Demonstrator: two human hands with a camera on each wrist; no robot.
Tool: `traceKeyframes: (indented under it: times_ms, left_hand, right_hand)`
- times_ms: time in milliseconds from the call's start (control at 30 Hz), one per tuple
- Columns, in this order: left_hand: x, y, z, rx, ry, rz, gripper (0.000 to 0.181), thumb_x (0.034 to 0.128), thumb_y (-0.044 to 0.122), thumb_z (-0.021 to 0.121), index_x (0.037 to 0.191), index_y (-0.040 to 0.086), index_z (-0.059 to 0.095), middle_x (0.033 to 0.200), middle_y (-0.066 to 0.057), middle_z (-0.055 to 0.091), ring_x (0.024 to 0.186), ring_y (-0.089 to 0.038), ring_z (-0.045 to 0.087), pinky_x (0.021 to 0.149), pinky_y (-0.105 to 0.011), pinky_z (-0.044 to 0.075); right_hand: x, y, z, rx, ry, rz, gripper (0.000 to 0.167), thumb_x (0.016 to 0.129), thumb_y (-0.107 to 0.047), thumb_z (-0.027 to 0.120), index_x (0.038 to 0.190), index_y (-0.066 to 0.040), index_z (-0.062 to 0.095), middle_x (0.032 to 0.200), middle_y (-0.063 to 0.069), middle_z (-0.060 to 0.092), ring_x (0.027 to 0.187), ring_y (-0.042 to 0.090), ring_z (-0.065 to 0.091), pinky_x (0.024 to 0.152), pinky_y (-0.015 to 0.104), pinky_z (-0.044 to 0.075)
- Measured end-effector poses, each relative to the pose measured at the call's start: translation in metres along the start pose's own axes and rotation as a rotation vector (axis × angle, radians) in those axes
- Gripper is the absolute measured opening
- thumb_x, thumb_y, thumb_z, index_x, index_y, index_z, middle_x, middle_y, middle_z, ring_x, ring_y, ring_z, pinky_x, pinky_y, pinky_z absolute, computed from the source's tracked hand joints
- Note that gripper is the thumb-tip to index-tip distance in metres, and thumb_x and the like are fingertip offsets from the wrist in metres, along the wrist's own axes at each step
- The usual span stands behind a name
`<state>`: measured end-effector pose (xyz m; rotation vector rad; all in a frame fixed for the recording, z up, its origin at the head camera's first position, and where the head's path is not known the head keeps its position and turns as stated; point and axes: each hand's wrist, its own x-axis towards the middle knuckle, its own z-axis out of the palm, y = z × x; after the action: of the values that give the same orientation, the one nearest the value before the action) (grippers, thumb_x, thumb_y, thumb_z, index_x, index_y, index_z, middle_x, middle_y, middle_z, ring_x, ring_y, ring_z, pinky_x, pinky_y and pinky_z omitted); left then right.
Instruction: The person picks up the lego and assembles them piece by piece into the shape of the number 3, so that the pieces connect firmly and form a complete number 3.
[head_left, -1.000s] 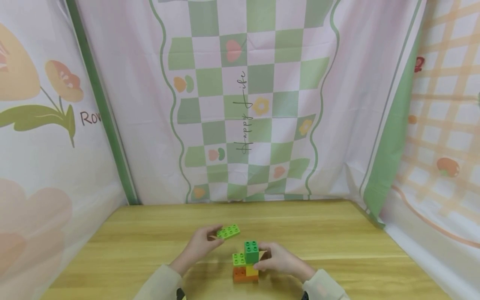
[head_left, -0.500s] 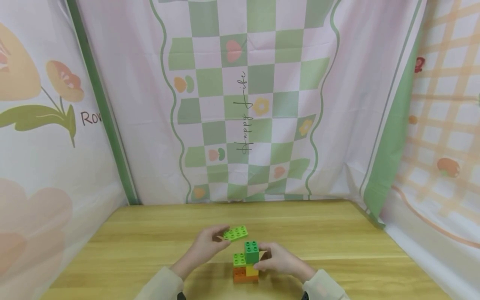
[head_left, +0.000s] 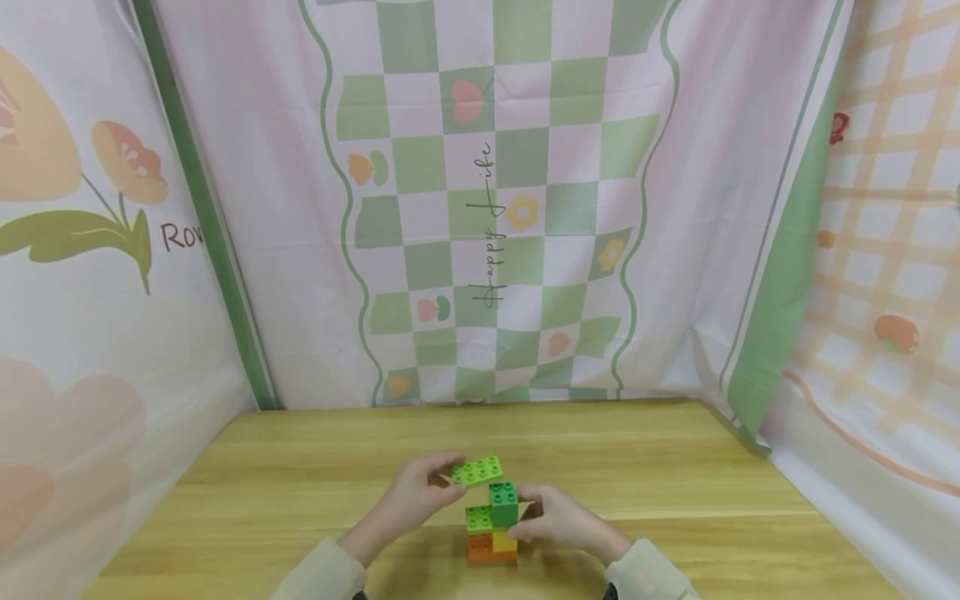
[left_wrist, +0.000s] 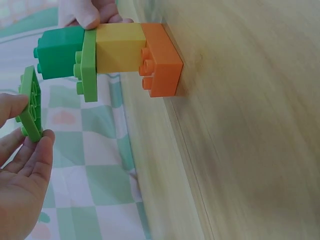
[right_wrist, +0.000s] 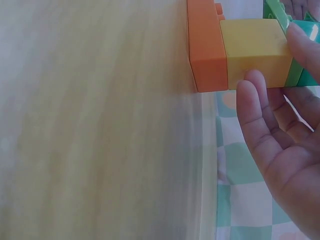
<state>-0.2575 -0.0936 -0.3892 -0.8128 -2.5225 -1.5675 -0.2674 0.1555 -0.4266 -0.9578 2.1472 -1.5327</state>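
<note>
My left hand (head_left: 420, 492) pinches a thin light green building-block plate (head_left: 478, 472) between thumb and fingertips. That plate is off the table, just above and beside the top of a block stack. The stack stands upright on the table: an orange brick (left_wrist: 167, 62) at the bottom, a yellow brick (left_wrist: 120, 47), a second light green plate (left_wrist: 89, 67), then a dark green brick (left_wrist: 62, 52) on top. From the right, my right hand (head_left: 558, 518) grips the stack, thumb on one side and fingers on the other. In the right wrist view, fingertips touch the yellow brick (right_wrist: 257, 50).
The wooden table (head_left: 300, 467) reaches back to a hanging checkered cloth (head_left: 495, 208). Patterned cloths also hang at the left (head_left: 67, 333) and right (head_left: 885, 275) sides.
My left hand has moved right with the light green plate, bringing it near the dark green brick. My right hand and the stack have stayed in place.
</note>
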Motion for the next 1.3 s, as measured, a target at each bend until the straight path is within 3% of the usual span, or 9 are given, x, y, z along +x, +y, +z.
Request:
traceKeyframes:
  times_ms: [500, 700, 1033, 1300]
  left_hand:
    - [-0.0023, 0.0045, 0.0045, 0.006, -0.030, 0.019, 0.041, 0.0829, 0.009, 0.067, 0.121, 0.001, 0.056, 0.112, -0.009, 0.060, 0.091, -0.021, 0.058, 0.077, -0.027, 0.049]
    - [-0.0046, 0.0068, 0.0059, 0.025, -0.032, 0.050, 0.040, 0.0820, 0.011, 0.068, 0.119, 0.000, 0.057, 0.111, -0.008, 0.061, 0.091, -0.016, 0.058, 0.076, -0.023, 0.048]
    - [-0.0051, 0.0065, 0.0082, 0.044, -0.060, 0.045, 0.040, 0.0831, 0.016, 0.068, 0.120, 0.004, 0.058, 0.109, -0.002, 0.061, 0.090, -0.012, 0.057, 0.078, -0.024, 0.048]
    - [-0.0054, 0.0072, 0.0090, 0.046, -0.079, 0.132, 0.034, 0.0822, 0.009, 0.068, 0.116, 0.006, 0.063, 0.113, -0.003, 0.061, 0.096, -0.013, 0.056, 0.079, -0.025, 0.048]
  right_hand:
    - [0.0000, 0.0002, -0.0002, 0.006, 0.000, 0.002, 0.035, 0.085, -0.009, 0.065, 0.119, -0.003, 0.057, 0.110, 0.009, 0.060, 0.079, 0.025, 0.062, 0.066, 0.033, 0.052]
    - [-0.0003, -0.0005, -0.0001, 0.001, 0.005, 0.015, 0.035, 0.085, -0.009, 0.065, 0.118, -0.002, 0.058, 0.108, 0.008, 0.061, 0.078, 0.024, 0.062, 0.066, 0.032, 0.052]
    - [0.0003, -0.0020, -0.0007, -0.003, 0.006, 0.030, 0.037, 0.085, -0.010, 0.065, 0.120, -0.002, 0.057, 0.105, 0.007, 0.063, 0.077, 0.023, 0.062, 0.065, 0.031, 0.052]
    - [-0.0001, -0.0014, -0.0006, 0.001, 0.000, 0.029, 0.036, 0.085, -0.010, 0.065, 0.119, -0.002, 0.057, 0.103, 0.007, 0.064, 0.077, 0.023, 0.061, 0.065, 0.031, 0.052]
